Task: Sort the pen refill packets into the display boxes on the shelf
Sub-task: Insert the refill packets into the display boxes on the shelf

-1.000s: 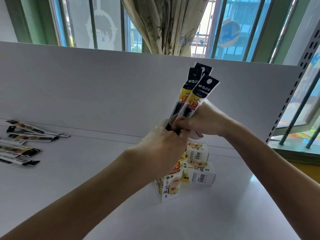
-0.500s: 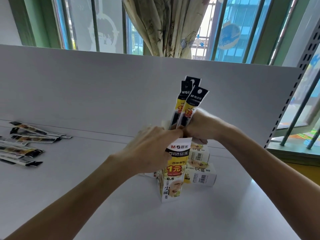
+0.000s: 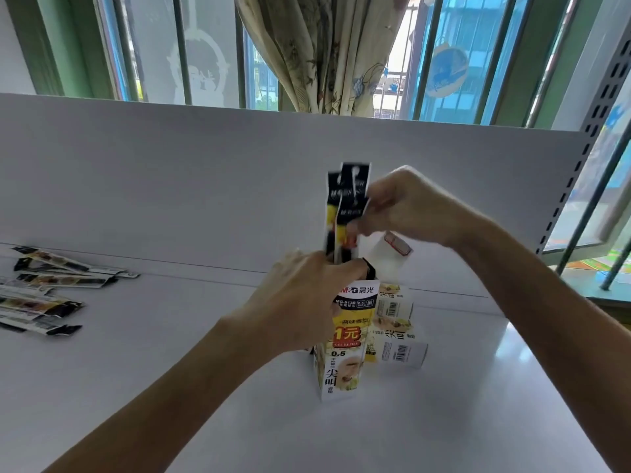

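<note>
Lowered refill packets (image 3: pixel 345 213) slightly deeper into upright display box (image 3: pixel 345 339); moved right hand (image 3: pixel 409 206) higher, pinching them; gripped box mouth with left hand (image 3: pixel 300 302). Left loose packets (image 3: pixel 51 291) unsorted at nine o'clock.

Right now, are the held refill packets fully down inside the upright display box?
No, the refill packets stick up well above the open top of the upright display box.

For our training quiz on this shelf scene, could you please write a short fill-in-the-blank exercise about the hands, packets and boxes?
1. The right hand holds refill packets that stand ____ in the display box.
2. The left hand grips that box near its ____.
3. The loose packets lie on the shelf to the ____ of the box.
Missing words: upright; top; left.
</note>
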The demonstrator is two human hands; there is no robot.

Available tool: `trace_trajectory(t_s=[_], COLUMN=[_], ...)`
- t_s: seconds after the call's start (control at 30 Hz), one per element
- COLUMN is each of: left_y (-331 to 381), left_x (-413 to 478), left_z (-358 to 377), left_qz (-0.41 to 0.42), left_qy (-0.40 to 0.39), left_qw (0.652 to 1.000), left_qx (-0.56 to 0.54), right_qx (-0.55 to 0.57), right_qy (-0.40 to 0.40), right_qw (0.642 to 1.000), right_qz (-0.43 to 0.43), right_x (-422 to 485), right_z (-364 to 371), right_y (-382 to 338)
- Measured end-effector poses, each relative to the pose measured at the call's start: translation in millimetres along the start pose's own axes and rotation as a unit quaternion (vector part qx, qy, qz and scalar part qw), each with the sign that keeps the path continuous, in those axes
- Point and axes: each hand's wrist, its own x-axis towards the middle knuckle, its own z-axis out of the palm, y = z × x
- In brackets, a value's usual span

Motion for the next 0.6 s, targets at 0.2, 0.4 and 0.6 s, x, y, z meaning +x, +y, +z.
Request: trace_trajectory(t_s=[0.2,0.4,0.6], left_y=[-4.2,-4.6,-5.5], left_x=[-5.8,-6.8,-6.9], left_z=[-0.1,1.5,5.1], left_qz=[0.016,0.002,0.019], left_qy=[0.025,0.016,0.015], left_qw=[0.999,0.999,0.999], left_qx=[-0.018,-0.027,-0.034], right_qx=[-0.018,-0.080,-0.247], right_qy=[-0.021,0.043,0.007], right_qw=[0.999,0.995,0.969], right_qz=[0.032,-0.036,-0.018], right_x=[-1.3,1.6,2.3], right_z=[17.1,17.1,30.0], right_y=[9.4,-0.2,-6.0])
